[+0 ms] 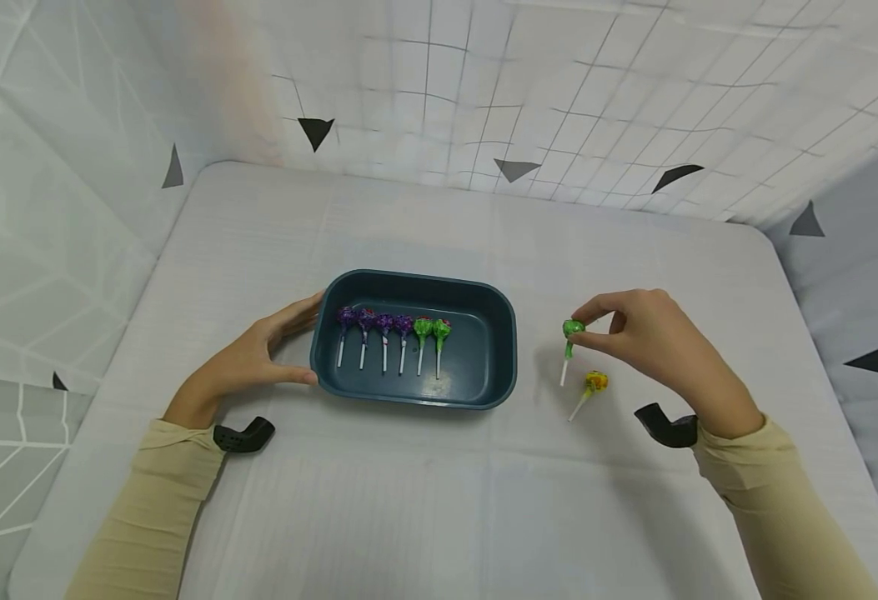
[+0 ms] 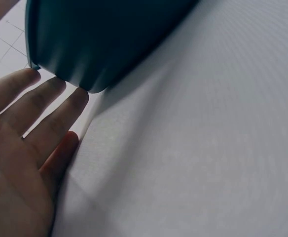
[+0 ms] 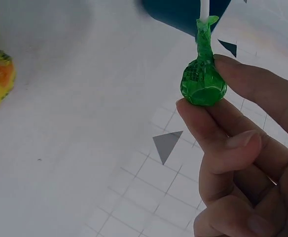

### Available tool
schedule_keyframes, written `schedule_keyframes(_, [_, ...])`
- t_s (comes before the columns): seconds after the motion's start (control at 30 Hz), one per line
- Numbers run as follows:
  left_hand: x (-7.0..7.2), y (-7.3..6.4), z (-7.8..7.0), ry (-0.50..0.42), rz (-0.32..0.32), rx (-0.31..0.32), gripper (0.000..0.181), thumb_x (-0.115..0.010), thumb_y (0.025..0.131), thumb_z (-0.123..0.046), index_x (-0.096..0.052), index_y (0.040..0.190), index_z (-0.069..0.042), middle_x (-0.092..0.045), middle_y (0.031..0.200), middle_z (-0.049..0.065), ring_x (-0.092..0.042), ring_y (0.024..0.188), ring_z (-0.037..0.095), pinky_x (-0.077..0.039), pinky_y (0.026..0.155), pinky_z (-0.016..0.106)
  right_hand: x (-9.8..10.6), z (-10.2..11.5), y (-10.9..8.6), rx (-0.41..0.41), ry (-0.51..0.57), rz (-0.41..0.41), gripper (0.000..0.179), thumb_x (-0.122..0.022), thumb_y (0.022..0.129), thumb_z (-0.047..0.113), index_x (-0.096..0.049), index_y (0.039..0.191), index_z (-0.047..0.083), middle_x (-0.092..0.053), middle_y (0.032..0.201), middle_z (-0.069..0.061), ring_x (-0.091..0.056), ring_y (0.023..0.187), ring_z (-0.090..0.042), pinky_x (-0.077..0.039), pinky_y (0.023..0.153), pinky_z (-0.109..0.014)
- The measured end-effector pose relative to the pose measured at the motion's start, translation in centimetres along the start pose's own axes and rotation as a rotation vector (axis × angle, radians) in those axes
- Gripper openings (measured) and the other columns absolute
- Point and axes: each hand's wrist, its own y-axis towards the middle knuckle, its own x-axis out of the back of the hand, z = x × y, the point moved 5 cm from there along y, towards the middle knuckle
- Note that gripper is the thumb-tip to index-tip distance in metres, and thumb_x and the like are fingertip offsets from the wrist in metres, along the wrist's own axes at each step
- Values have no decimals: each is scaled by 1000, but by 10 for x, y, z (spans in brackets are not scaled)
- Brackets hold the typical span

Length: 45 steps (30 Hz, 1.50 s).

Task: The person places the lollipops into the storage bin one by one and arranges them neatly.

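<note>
A dark teal tray (image 1: 493, 346) sits on the table, with several purple lollipops (image 1: 384, 323) and two green lollipops (image 1: 423, 327) lined up inside, sticks toward the near side. My left hand (image 1: 254, 358) is at the tray's left end, its fingers extended; in the left wrist view the fingertips (image 2: 80, 96) touch the tray's outside. To the right of the tray, my right hand (image 1: 652, 337) pinches another green lollipop (image 3: 203, 86) by its wrapped head, the stick pointing away from the fingers. Below that hand lies a yellow lollipop (image 1: 596, 382) on the tabletop.
A white cover is spread over the table (image 1: 408, 500). White sheets with grid lines and dark triangular patches (image 1: 316, 132) hang behind and at both sides. A black wrist piece (image 1: 245, 436) is on each sleeve.
</note>
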Motion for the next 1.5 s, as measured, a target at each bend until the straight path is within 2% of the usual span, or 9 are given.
schedule_keyframes(0.13, [0,0,0,1,-2,-1,115,-90,75,0,-23,166,-19,-25,172,13,-36,148,-7,-29,120,8,1,8,5,13,2,5,24,-83,88,30,-81,108,18,-78,92,-2,-55,63,-17,-44,52,-28])
schedule_keyframes(0.47, [0,0,0,0,2,-1,115,-90,76,0,-22,166,-19,-24,172,13,-36,148,-7,-30,120,8,3,25,14,49,10,18,21,-84,87,28,-82,106,20,-73,76,0,-55,59,-17,-45,53,-28])
schedule_keyframes(0.7, [1,0,1,9,-2,-10,115,-90,75,-1,-22,166,-17,-25,172,14,-36,148,-7,-30,120,8,3,37,22,84,7,31,19,-84,87,27,-82,105,21,-78,91,4,-58,63,-17,-47,54,-28])
schedule_keyframes(0.9, [0,0,4,20,2,-26,113,-90,77,-1,-22,166,-15,-25,171,16,-36,147,-7,-30,120,8,0,46,29,92,-7,54,19,-84,87,26,-82,104,20,-78,93,3,-59,63,-16,-48,55,-30])
schedule_keyframes(1.1, [1,-1,2,6,-2,-13,115,-90,75,0,-22,166,-19,-25,172,13,-36,148,-6,-30,121,9,-3,57,37,124,-7,73,19,-84,87,27,-82,104,19,-79,94,2,-60,65,-14,-49,58,-30])
schedule_keyframes(1.23, [1,0,2,3,-7,-15,115,-91,74,0,-23,166,-17,-25,172,14,-36,148,-7,-29,121,9,-7,63,43,140,-26,91,19,-84,87,27,-82,104,19,-80,97,2,-61,65,-14,-50,60,-30])
schedule_keyframes(1.5, [0,0,2,5,-11,-10,115,-91,74,-1,-23,166,-16,-26,171,15,-36,148,-7,-29,121,8,-15,75,52,144,-86,119,19,-83,88,30,-82,104,21,-80,100,4,-69,80,-14,-56,67,-34])
